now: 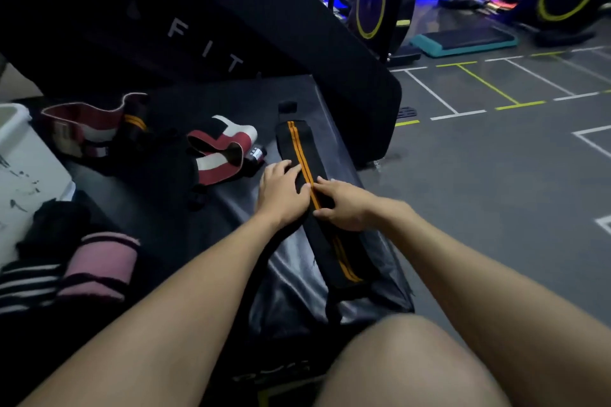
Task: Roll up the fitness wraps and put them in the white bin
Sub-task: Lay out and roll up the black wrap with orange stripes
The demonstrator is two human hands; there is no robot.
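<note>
A long black wrap with two orange stripes (297,145) lies flat and stretched out along the right edge of a black padded platform (172,208). My left hand (282,193) and my right hand (344,205) press flat on its middle, side by side, fingers spread. Two loose maroon-and-white wraps (221,150) (89,125) lie unrolled further left. A pink wrap (102,261) and a black-and-white striped one (29,281) sit at the near left. The white bin (23,155) stands at the left edge.
A black slanted pad with white letters (205,43) rises behind the platform. To the right is grey gym floor (496,192) with white and yellow lines. Exercise bikes (380,0) and a teal step board (463,40) stand at the back. My knee (413,367) is at the bottom.
</note>
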